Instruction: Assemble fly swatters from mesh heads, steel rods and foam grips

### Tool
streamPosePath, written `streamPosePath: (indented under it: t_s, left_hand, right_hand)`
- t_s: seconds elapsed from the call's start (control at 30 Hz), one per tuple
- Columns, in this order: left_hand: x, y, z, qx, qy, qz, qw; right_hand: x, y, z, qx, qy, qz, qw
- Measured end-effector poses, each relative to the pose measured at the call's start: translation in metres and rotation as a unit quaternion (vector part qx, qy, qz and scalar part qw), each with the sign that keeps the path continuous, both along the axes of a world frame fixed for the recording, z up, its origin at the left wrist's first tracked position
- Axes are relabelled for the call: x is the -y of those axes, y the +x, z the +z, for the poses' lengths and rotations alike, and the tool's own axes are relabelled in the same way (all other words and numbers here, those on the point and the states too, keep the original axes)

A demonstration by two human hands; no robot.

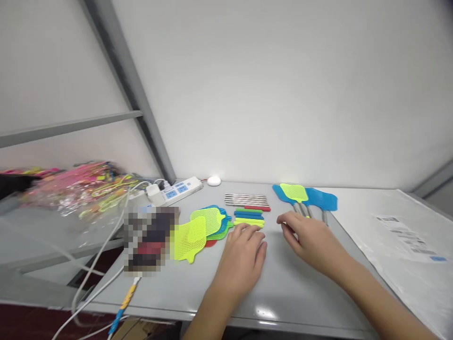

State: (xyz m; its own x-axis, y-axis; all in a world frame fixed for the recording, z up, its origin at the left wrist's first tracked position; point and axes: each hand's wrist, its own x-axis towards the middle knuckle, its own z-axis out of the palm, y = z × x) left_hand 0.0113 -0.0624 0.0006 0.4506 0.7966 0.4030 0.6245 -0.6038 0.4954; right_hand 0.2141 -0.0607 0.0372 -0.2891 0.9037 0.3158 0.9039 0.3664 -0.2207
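Observation:
My left hand (242,252) lies low over the table, its fingers stretched toward the colored handle grips, with the yellow grips (249,222) at its fingertips. Blue grips (249,215), a green grip (252,210) and a red grip (260,208) lie just beyond. My right hand (307,238) hovers to the right, fingers bent and thumb apart, with nothing visible in it. Behind it lie fly swatters with metal shafts, a yellow one (293,192) and blue ones (322,198); their lower ends are partly hidden. Several metal rods (246,200) lie behind the grips.
Loose swatter heads, including yellow ones (191,238), are stacked left of my left hand. Further left are a blurred-out item (152,241), a power strip (182,190), cables and bagged goods (81,189). A white round object (213,181) stands by the wall; a white plastic sheet (392,236) lies right.

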Motion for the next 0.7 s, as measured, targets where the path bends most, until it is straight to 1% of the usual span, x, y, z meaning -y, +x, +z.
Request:
streamPosePath:
  t_s: [0.07, 0.1, 0.17, 0.27, 0.37, 0.43, 0.5, 0.6, 0.7]
  left_hand:
    - [-0.007, -0.005, 0.002, -0.034, -0.006, 0.015, 0.999]
    - [-0.009, -0.007, 0.001, -0.045, -0.010, 0.023, 0.999]
    - [-0.010, -0.010, -0.003, -0.059, -0.019, 0.046, 0.997]
    - [-0.008, -0.010, -0.013, -0.062, -0.022, 0.081, 0.995]
    - [-0.006, -0.008, -0.019, -0.052, -0.009, 0.091, 0.994]
    - [-0.007, -0.008, -0.022, -0.043, -0.007, 0.089, 0.995]
    - [-0.008, -0.007, -0.027, -0.044, -0.002, 0.106, 0.993]
    - [-0.010, -0.005, -0.038, -0.068, 0.017, 0.146, 0.987]
    - [-0.011, -0.004, -0.048, -0.086, 0.035, 0.143, 0.985]
  right_hand:
    - [-0.029, -0.017, 0.015, 0.037, -0.038, 0.012, 0.999]
    - [-0.047, -0.025, 0.019, 0.054, -0.058, 0.012, 0.997]
    - [-0.087, -0.037, 0.019, 0.087, -0.082, 0.014, 0.993]
    - [-0.147, -0.047, 0.005, 0.095, -0.118, 0.041, 0.988]
    - [-0.191, -0.049, -0.013, 0.094, -0.156, 0.066, 0.981]
    - [-0.207, -0.047, -0.020, 0.089, -0.177, 0.084, 0.977]
    - [-0.216, -0.045, -0.022, 0.083, -0.199, 0.106, 0.971]
    - [-0.224, -0.040, -0.022, 0.074, -0.228, 0.137, 0.961]
    - [-0.228, -0.036, -0.022, 0.066, -0.246, 0.156, 0.955]
